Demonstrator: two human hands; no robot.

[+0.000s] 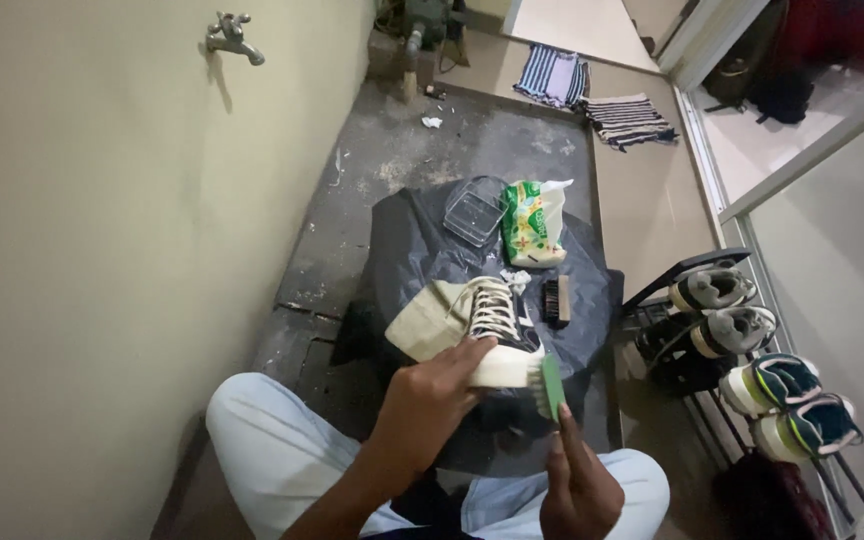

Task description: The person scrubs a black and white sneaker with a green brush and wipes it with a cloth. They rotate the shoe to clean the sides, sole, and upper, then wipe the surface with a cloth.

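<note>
The left hand (430,395) clasps the black lace-up sneaker (500,335) by its pale sole, over a dark plastic sheet (592,300) on the floor; the right hand (577,485) grips a green brush (552,387) at its toe. The sneaker looks light, its canvas soft, and the stiff rubber sole seems the surest hold.
</note>
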